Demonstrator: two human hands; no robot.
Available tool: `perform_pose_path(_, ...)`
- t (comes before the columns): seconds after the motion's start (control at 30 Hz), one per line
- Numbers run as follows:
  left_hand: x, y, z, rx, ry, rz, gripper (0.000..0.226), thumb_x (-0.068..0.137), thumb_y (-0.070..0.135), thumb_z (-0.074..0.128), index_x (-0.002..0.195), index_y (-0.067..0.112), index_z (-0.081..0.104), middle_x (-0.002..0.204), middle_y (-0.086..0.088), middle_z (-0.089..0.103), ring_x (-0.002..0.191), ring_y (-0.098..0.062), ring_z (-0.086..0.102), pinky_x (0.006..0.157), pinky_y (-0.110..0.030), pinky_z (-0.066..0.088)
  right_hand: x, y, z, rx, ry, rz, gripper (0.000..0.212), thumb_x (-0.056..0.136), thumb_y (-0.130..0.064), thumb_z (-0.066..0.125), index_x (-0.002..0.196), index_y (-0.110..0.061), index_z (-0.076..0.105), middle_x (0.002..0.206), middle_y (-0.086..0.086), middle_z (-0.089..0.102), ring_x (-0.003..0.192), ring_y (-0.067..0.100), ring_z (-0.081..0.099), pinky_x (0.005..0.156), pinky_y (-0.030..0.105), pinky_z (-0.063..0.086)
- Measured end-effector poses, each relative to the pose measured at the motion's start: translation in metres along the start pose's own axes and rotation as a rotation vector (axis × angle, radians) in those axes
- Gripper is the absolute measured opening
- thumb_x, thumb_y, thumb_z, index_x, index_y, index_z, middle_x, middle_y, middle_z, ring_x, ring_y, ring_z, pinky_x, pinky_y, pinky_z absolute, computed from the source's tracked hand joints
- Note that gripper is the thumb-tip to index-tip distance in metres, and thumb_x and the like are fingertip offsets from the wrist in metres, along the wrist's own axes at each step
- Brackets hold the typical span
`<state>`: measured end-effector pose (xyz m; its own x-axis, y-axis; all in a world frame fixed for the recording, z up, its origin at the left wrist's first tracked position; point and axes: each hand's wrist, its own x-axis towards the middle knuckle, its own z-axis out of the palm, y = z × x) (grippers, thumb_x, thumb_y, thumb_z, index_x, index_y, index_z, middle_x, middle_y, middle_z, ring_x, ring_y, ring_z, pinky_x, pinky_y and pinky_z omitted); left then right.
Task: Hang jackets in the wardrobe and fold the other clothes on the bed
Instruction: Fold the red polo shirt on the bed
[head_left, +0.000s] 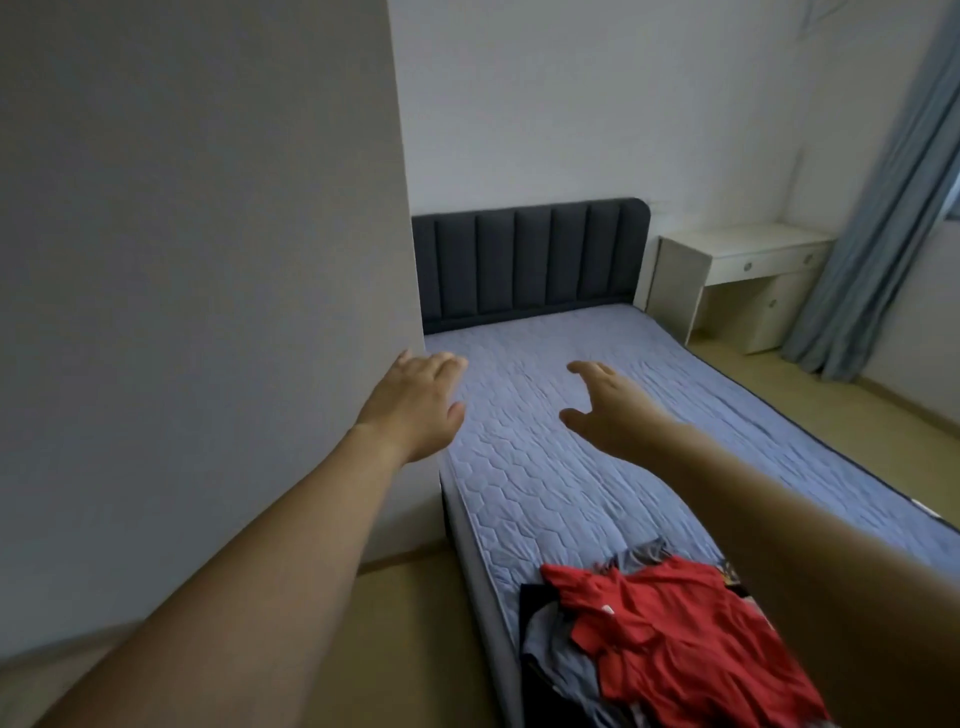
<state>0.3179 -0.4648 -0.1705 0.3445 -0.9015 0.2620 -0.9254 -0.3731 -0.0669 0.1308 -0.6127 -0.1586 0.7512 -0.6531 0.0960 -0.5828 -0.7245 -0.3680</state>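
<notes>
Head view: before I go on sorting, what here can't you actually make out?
- Clothes pile: cut off by the bottom edge and partly covered by the right forearm; which pieces are jackets cannot be told.
- Wardrobe: no door or rail shows; the plain panel on the left may be its side.
- Left hand and right hand: motion-blurred, holding nothing.

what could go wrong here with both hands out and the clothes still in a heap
1. The pile sits at the mattress corner, near its edge; a pull on the red top may drag pieces to the floor.
2. Garments overlap, so one lift may bring several.
3. Left hand and right hand are empty, stretched well beyond the pile.
</notes>
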Motion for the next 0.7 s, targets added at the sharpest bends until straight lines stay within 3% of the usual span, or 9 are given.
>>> perform_pose_path(0.3,0.082,0.099,0.081,-0.09,-0.076,-0.24,0.045,0.099,0.029,0.042,0.138,0.008,0.043,0.143,-0.011,0.045,0.123,-0.032,0.046,0.105,-0.038,0.032,0.043,0.169,0.011,0.049,-0.159,0.004,0.064,0.094,-0.028,0.059,0.149,-0.015,0.028,0.155,0.004,0.028,0.136,0.024,0.037,0.109,0.034,0.034)
perform_pose_path(0.5,0.135,0.21,0.164,-0.112,-0.199,-0.237,0.049,0.097,0.031,0.044,0.141,0.011,0.041,0.146,-0.009,0.043,0.127,-0.029,0.047,0.106,-0.036,0.033,0.084,0.315,0.012,0.037,-0.298,0.01,0.064,0.094,-0.028,0.058,0.149,-0.015,0.028,0.155,0.004,0.028,0.137,0.024,0.037,0.108,0.035,0.034)
perform_pose_path(0.7,0.153,0.294,0.231,-0.317,-0.219,-0.63,0.046,0.094,0.025,0.053,0.136,0.008,0.048,0.139,-0.013,0.05,0.123,-0.034,0.05,0.101,-0.039,0.042,0.128,0.437,0.032,-0.01,-0.474,-0.055,0.061,0.096,-0.029,0.054,0.149,-0.013,0.028,0.155,0.007,0.028,0.136,0.026,0.037,0.107,0.037,0.035)
